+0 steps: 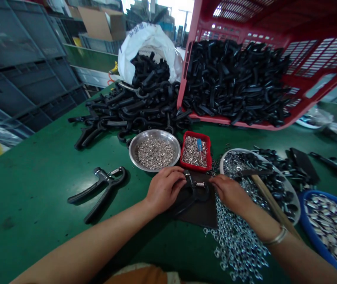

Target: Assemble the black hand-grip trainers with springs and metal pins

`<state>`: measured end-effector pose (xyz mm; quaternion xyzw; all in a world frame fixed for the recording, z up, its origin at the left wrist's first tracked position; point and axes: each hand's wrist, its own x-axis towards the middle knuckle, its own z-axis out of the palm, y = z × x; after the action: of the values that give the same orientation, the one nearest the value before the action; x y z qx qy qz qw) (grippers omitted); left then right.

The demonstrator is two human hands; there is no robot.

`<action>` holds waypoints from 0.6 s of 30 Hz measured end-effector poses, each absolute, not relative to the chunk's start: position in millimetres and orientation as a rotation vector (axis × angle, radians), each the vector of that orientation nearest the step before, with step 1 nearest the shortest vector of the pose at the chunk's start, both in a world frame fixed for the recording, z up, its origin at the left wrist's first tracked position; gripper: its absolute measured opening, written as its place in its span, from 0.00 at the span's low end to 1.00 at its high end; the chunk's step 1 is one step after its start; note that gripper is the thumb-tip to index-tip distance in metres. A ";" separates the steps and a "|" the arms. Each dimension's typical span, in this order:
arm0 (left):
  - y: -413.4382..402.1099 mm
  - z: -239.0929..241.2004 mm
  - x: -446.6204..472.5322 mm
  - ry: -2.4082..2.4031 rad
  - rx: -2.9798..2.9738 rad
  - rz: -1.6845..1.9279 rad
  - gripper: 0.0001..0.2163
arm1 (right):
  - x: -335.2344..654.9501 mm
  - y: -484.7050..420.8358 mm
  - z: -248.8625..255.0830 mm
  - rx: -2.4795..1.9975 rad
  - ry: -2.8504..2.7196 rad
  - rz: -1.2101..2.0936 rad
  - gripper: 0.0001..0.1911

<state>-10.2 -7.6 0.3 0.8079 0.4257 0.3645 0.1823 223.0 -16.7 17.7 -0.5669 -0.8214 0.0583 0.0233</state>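
Note:
A black hand grip strengthener (196, 193) with a small metal spring lies over a dark mat (205, 215) in front of me. My left hand (164, 189) is closed around its left side, the fingertips by the metal adjusting part. My right hand (230, 193) has its fingers pinched together close to the curved right end of the strengthener; whatever is between them is hidden. Off to the left lies another hand grip strengthener (105, 185), its handles apart and its spring fitted. Just beyond my hands are a steel bowl of small metal pins (156, 153) and a red tray (209, 156) of longer rivets.
Metal eye pieces (236, 236) are spread beside my right forearm. A hammer (274, 201) rests across a white basin (295, 197) of parts. At the right is a blue basin (310, 228). Behind are black handles (129, 106), a red crate (183, 90) and a white sack (127, 55).

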 end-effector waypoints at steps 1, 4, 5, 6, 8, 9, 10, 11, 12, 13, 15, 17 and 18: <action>-10.4 2.9 -12.1 1.180 2.278 1.056 0.06 | 225.2 -18.6 16.5 -1.725 -2.457 0.216 0.14; -16.0 11.7 -12.6 1.124 2.341 0.939 0.07 | 227.8 -26.2 14.3 -1.683 -2.120 0.445 0.10; -16.4 14.1 -11.0 1.117 2.374 0.871 0.07 | 227.1 -28.8 13.7 -1.674 -2.010 0.551 0.09; -16.1 15.8 -8.7 1.117 2.404 0.808 0.07 | 225.8 -31.1 12.9 -1.664 -1.913 0.649 0.09; -13.5 17.1 -3.3 1.128 2.447 0.720 0.08 | 222.1 -34.4 9.9 -1.637 -1.756 0.761 0.10; -11.7 16.7 -0.6 1.137 2.461 0.693 0.08 | 220.1 -35.3 7.7 -1.626 -1.698 0.765 0.10; -9.8 15.6 1.7 1.146 2.472 0.670 0.08 | 218.3 -35.8 5.3 -1.622 -1.651 0.744 0.10; -8.0 14.0 3.6 1.154 2.480 0.651 0.08 | 216.6 -36.0 2.7 -1.624 -1.619 0.705 0.10; -6.5 11.9 5.0 1.158 2.486 0.638 0.09 | 215.1 -36.1 0.3 -1.626 -1.605 0.655 0.10; -5.2 9.6 5.7 1.162 2.485 0.632 0.09 | 213.9 -36.2 -1.7 -1.625 -1.610 0.601 0.09; -3.5 4.9 5.8 1.167 2.468 0.638 0.09 | 212.4 -37.0 -4.2 -1.611 -1.666 0.509 0.08; -2.8 0.8 4.8 1.165 2.448 0.663 0.09 | 212.2 -38.7 -4.9 -1.607 -1.719 0.470 0.08; -2.6 -0.7 4.3 1.165 2.442 0.675 0.09 | 212.6 -39.7 -4.9 -1.619 -1.730 0.478 0.08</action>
<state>4.3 -2.6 -0.7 0.8622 0.4112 0.2382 0.1755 212.6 -39.7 -4.9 -0.6262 -0.6693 0.1850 0.3544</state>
